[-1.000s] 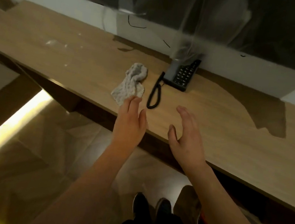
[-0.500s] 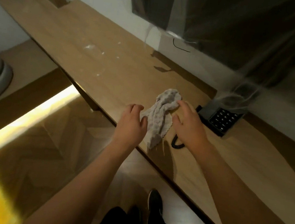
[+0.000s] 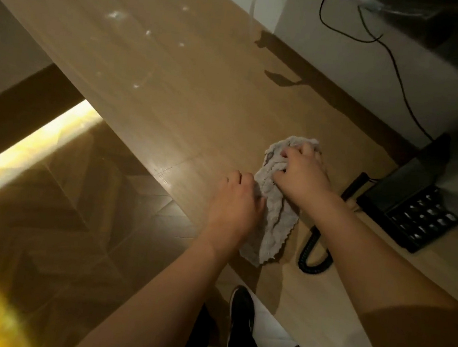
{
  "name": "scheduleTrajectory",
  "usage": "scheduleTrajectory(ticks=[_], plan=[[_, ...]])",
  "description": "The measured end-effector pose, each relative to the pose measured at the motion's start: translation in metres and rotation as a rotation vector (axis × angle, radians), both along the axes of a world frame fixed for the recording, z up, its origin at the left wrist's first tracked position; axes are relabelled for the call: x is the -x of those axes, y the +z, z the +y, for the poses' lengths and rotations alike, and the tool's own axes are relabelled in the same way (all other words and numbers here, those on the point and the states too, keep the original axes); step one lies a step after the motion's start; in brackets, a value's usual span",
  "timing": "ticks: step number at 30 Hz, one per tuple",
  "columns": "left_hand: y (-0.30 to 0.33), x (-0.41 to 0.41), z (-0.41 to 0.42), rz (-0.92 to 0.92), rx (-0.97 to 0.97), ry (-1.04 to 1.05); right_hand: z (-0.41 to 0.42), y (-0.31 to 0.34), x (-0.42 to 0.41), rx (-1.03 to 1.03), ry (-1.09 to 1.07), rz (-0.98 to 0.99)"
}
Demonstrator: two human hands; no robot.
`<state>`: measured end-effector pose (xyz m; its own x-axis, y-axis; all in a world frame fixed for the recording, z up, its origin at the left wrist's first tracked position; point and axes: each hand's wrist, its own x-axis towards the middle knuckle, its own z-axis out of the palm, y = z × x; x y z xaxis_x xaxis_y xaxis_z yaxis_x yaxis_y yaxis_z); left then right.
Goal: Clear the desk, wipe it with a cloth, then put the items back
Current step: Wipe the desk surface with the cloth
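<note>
A crumpled grey cloth [image 3: 277, 208] lies on the wooden desk [image 3: 175, 86] near its front edge. My right hand [image 3: 301, 173] grips the cloth's far end with curled fingers. My left hand [image 3: 234, 200] grips the cloth's left side, its fingertips hidden under the fabric. A black desk phone [image 3: 408, 204] stands just to the right, and its coiled cord [image 3: 311, 252] loops beside the cloth's near end.
White dust specks [image 3: 117, 15] dot the desk surface at the far left. A thin black cable [image 3: 393, 66] runs along the white wall down to the phone. Below the desk edge is a wooden floor with a bright light strip [image 3: 24, 142].
Both hands have gone from reaching towards the cloth to closing on it. The view has moved closer and swung left along the desk.
</note>
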<state>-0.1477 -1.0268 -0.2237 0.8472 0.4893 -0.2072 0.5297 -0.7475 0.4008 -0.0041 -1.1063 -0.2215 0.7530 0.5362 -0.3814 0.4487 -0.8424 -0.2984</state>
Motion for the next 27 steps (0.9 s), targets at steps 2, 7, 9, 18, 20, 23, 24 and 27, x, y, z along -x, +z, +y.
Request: scheduleTrajectory(ticks=[2, 7, 9, 18, 20, 23, 24, 27], plan=[[0.004, 0.000, 0.007, 0.007, 0.051, -0.044, 0.006, 0.006, 0.000, -0.008, 0.004, -0.012], [0.051, 0.021, 0.044, -0.058, 0.203, -0.002, 0.010, 0.059, 0.025, -0.180, -0.053, 0.030], [0.079, 0.038, 0.061, -0.132, 0.303, 0.069, 0.019, 0.091, 0.045, -0.284, -0.086, -0.004], [0.197, 0.128, 0.147, -0.474, 0.520, 0.287, 0.100, 0.190, 0.133, -0.678, 0.032, -0.166], [0.209, 0.144, 0.170, -0.440, 0.566, 0.238, 0.124, 0.199, 0.144, -0.686, 0.087, -0.183], [0.217, 0.160, 0.204, -0.333, 0.556, 0.197, 0.161, 0.210, 0.156, -0.644, 0.120, -0.200], [0.217, 0.163, 0.215, -0.310, 0.561, 0.202, 0.174, 0.212, 0.158, -0.641, 0.124, -0.192], [0.214, 0.168, 0.247, -0.317, 0.632, 0.243, 0.212, 0.211, 0.159, -0.656, 0.108, -0.132]])
